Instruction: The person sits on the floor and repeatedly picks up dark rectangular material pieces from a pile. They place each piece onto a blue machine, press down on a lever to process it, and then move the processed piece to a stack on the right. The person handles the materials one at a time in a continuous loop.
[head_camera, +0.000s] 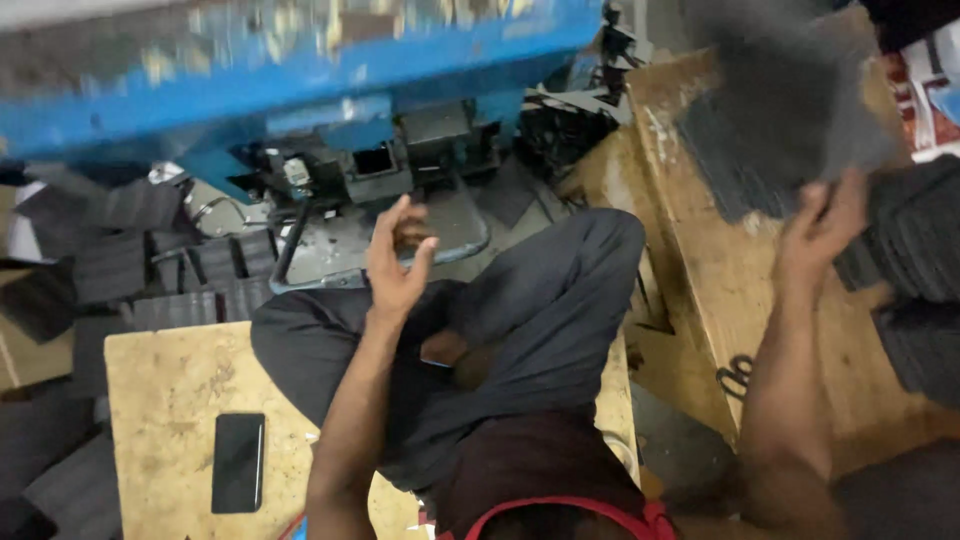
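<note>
My left hand (398, 255) hangs in the air over my knee, fingers spread and empty, just in front of the blue press machine (300, 70) and its dark metal die block (400, 160). My right hand (825, 225) reaches up to the right and grips the lower edge of a dark grey ribbed sheet (790, 110), which is lifted and blurred above the wooden bench (720, 270). I sit cross-legged in dark grey trousers (530, 310).
Piles of dark grey cut pieces (130, 260) lie left of the machine, and more stacks (915, 290) sit at the right. A black phone (238, 462) rests on a wooden board (160, 400) at lower left. Scissors (738, 375) lie on the bench.
</note>
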